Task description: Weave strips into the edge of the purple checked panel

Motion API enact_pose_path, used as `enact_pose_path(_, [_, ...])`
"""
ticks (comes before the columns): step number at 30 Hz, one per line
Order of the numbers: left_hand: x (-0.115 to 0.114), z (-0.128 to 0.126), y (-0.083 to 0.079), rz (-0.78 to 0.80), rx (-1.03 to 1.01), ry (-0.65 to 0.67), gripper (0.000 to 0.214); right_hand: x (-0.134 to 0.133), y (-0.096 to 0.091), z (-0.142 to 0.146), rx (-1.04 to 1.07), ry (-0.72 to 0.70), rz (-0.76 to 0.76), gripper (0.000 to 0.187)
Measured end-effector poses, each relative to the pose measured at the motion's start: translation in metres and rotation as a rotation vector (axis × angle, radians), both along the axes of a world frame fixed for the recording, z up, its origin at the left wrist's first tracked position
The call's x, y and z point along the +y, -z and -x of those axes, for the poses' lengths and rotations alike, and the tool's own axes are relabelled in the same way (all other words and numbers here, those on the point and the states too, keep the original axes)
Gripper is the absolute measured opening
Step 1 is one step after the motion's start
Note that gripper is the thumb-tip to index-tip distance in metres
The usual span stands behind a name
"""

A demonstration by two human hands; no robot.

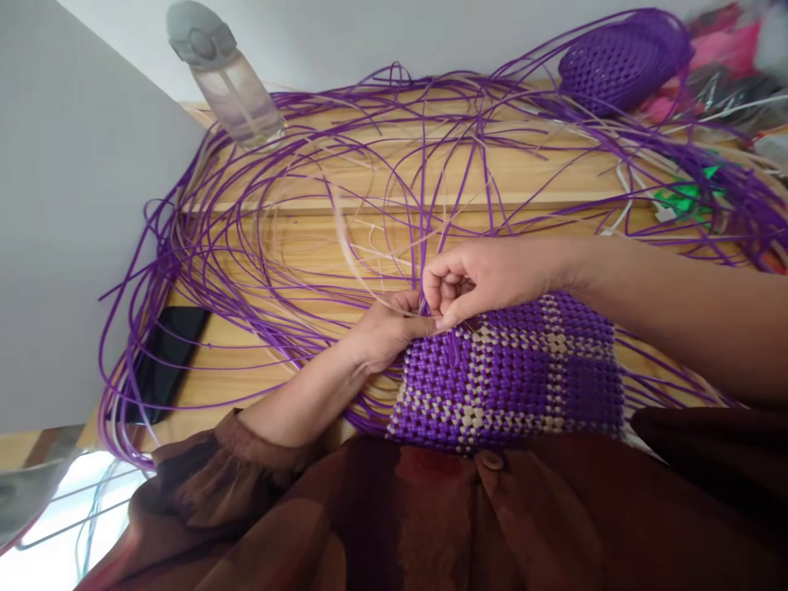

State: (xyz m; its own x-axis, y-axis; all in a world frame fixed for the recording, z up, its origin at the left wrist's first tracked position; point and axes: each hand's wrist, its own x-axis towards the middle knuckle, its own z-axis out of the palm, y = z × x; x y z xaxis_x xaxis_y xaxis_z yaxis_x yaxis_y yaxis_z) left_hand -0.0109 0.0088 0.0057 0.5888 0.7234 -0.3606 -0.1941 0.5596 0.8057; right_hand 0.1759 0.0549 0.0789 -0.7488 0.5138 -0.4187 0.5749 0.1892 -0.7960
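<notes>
A woven panel [510, 369] of purple and beige plastic strips rests against my body at the table's edge. Both hands meet at its upper left corner. My left hand [391, 328] is closed, thumb and fingers pinching strips at the weave's edge. My right hand [465, 283] has its fingers curled, with thumb and forefinger pinched on a strip just above the panel. A small purple loop [454, 349] stands out from the weave below the fingertips. Long loose purple strips [246, 222] run out from the panel and curve over the table. The exact strip ends between the fingers are hidden.
A clear bottle [231, 90] with a grey lid stands at the back left. A dark phone [163, 361] lies under strips at the left. At the back right are a purple woven basket [621, 61], pink bags [726, 49], a white cable [625, 193] and green pieces [683, 197].
</notes>
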Motion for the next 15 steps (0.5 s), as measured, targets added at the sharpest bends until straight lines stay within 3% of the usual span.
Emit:
enact_pose_path(6, [0.0034, 0.0046, -0.0023, -0.045, 0.032, 0.063, 0.030, -0.0038, -0.0010, -0.0042, 0.034, -0.037, 0.079, 0.013])
enact_pose_path(15, [0.0091, 0.0081, 0.0020, 0.121, -0.090, 0.204, 0.037, -0.0051, -0.0067, -0.0033, -0.001, -0.016, 0.088, 0.014])
